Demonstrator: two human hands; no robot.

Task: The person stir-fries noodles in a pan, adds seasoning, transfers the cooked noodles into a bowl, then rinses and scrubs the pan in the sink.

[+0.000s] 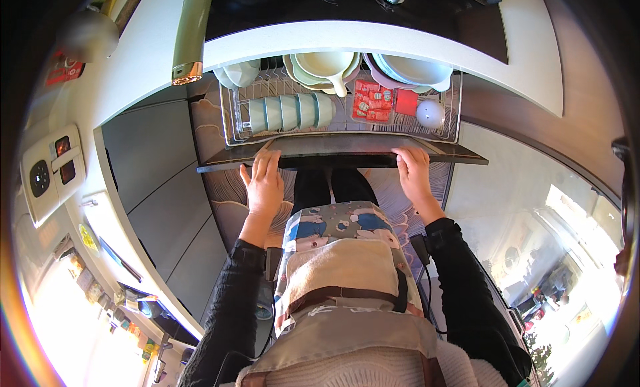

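Note:
A dark drawer front crosses in front of me, with its wire dish rack pulled out from under the counter. My left hand has its fingers over the top edge at the left part, its thumb out to the side. Toward the other end, my right hand grips the same edge between fingers and thumb. In the rack, a row of pale green bowls stands on edge at left. Behind them are stacked pale pots or bowls with handles. Red packets and a white round thing sit at right.
Above the rack runs a white countertop with a black cooktop. A green handle with a copper-coloured end juts over the counter edge. Grey cabinets stand at left, and a glossy pale panel at right.

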